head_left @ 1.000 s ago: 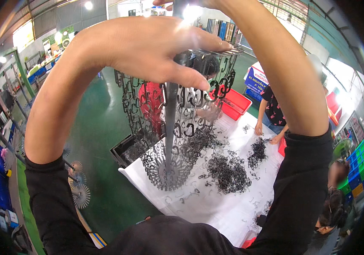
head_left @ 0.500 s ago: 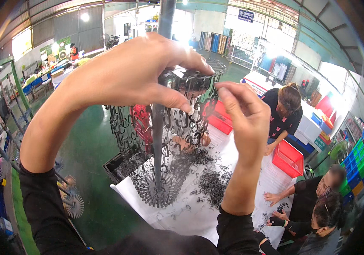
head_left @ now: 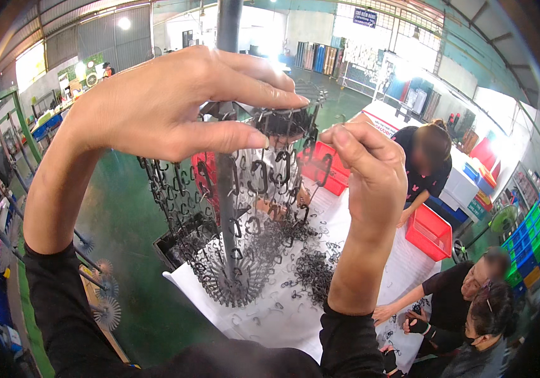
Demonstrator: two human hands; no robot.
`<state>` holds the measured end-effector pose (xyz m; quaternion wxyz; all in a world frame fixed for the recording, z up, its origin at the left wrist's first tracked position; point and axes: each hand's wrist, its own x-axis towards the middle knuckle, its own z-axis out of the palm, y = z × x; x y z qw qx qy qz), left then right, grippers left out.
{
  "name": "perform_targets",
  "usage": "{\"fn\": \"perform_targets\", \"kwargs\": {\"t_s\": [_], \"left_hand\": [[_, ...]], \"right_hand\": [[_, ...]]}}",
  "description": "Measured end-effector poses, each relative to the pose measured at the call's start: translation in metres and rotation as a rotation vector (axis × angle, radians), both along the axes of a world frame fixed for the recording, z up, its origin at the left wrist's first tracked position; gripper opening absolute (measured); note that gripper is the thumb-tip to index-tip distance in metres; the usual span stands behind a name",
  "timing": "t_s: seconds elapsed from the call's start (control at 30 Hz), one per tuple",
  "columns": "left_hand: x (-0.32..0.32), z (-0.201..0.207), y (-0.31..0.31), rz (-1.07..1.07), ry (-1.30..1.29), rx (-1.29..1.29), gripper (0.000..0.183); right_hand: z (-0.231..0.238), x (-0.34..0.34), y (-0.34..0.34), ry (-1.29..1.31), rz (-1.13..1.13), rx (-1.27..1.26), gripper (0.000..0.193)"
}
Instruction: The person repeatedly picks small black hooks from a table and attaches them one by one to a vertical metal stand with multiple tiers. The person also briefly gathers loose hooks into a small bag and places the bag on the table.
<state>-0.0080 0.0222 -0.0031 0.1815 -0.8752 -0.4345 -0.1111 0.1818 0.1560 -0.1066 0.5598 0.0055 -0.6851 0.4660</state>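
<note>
A grey upright pole (head_left: 226,189) carries a round toothed disc rack (head_left: 313,92) hung with chains of small black C-shaped hooks (head_left: 258,176). My left hand (head_left: 194,104) reaches over the rack's top, its fingers stretched along the disc and the thumb apart in front of the hanging hooks. To the right, my right hand (head_left: 374,160) is closed in a pinch beside the outermost chain; what lies between its fingertips, if anything, is too small to make out. Lower on the pole sits another toothed disc (head_left: 232,283), with hooks all round it.
A white-covered table (head_left: 270,327) bears a heap of loose black hooks (head_left: 314,277). Red baskets (head_left: 429,233) stand at its right, and a dark tray (head_left: 175,242) is left of the pole. One person (head_left: 427,157) bends over the table; two others (head_left: 465,290) sit lower right.
My left hand has shifted slightly left with its fingers still over the disc. The hanging chains have swung. My right hand stays pinched near the rack's right side.
</note>
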Motion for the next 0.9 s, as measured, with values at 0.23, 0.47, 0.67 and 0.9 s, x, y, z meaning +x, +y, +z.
{"fn": "perform_targets", "kwargs": {"t_s": [0.23,0.47,0.67,0.9], "left_hand": [[0.020,-0.003,-0.008,0.236,0.020,0.062,0.054],[0.023,0.011,-0.019,0.312,-0.165,-0.202,0.065],[0.002,0.002,-0.005,0.031,-0.171,-0.116,0.057],[-0.002,-0.001,-0.007,0.025,-0.160,-0.024,0.052]], "right_hand": [[-0.003,-0.003,0.009,-0.163,-0.088,0.189,0.011],[-0.002,-0.013,-0.017,-0.011,-0.232,0.109,0.012],[0.004,-0.018,-0.024,-0.019,-0.285,0.122,0.013],[0.003,-0.026,-0.013,-0.029,-0.182,0.149,0.012]]}}
